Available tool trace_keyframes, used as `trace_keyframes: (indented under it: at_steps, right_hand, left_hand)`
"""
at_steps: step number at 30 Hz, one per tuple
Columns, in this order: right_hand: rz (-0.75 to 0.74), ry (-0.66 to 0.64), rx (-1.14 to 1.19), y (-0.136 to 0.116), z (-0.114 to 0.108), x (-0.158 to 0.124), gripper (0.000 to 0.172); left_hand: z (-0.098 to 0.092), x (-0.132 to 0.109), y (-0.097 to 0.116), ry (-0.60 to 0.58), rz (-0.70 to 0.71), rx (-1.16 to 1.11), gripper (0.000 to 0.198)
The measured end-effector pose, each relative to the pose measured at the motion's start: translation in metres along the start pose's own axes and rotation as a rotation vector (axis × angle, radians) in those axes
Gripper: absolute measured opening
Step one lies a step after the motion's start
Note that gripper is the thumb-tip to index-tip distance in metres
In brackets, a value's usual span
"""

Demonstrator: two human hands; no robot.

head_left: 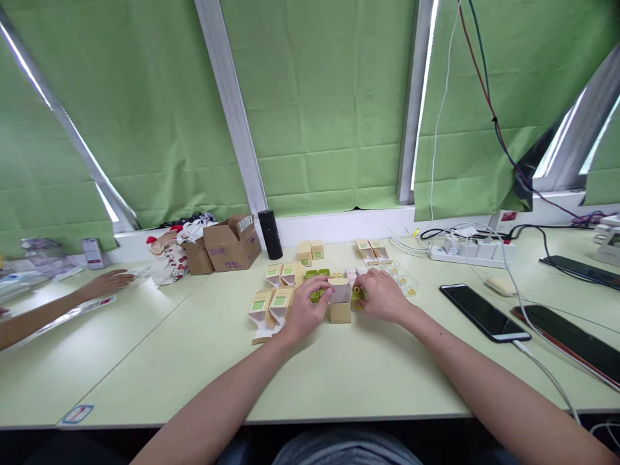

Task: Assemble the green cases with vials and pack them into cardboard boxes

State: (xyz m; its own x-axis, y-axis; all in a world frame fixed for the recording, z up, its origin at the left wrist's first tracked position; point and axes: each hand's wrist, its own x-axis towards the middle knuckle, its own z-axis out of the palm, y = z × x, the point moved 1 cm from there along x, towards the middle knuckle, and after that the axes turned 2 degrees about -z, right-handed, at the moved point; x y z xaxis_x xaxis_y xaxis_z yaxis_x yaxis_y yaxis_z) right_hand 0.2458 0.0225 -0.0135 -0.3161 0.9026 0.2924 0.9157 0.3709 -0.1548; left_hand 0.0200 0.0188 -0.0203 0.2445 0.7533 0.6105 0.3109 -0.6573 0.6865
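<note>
A small kraft cardboard box (340, 313) stands open in front of me, its pale inside facing me under a raised lid. My left hand (306, 307) is at the box's left side, thumb and fingers closed on its edge. To the right of the box, my right hand (382, 294) is curled with fingertips down at a small yellow-green piece (357, 298); its grip is partly hidden. Several half-folded boxes with green labels (281, 301) lie left of my left hand. Green trays (317, 274) and small pale pieces (350, 274) sit behind the box.
Clear plastic packs (405, 281) lie beyond my right hand. Phones (484, 313), cables and a power strip (472, 252) occupy the right side. A brown carton (232, 243) and a black cylinder (270, 234) stand at the back. Another person's hand (107, 284) reaches in from the left.
</note>
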Motion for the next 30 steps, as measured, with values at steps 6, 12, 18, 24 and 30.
trace_keyframes:
  at_steps: [6, 12, 18, 24, 30]
  right_hand:
    - [0.007, -0.021, -0.012, -0.003, -0.004, -0.002, 0.019]
    - [0.017, -0.034, -0.023, -0.004, -0.006, -0.002, 0.021]
    - [0.003, -0.03, -0.021, -0.005, -0.007, -0.002, 0.019]
    - [-0.008, -0.036, -0.013, -0.005, -0.01, -0.003, 0.019]
    - [-0.012, -0.051, -0.024, -0.005, -0.009, -0.004, 0.028]
  left_hand:
    - [0.004, 0.004, -0.01, 0.031, -0.16, -0.055, 0.02]
    - [0.005, 0.005, -0.017, -0.013, -0.288, -0.228, 0.029]
    - [0.004, 0.006, -0.018, -0.029, -0.369, -0.352, 0.049]
    - [0.005, 0.006, -0.021, -0.044, -0.418, -0.399, 0.062]
    - [0.006, 0.006, -0.025, -0.06, -0.452, -0.417, 0.068]
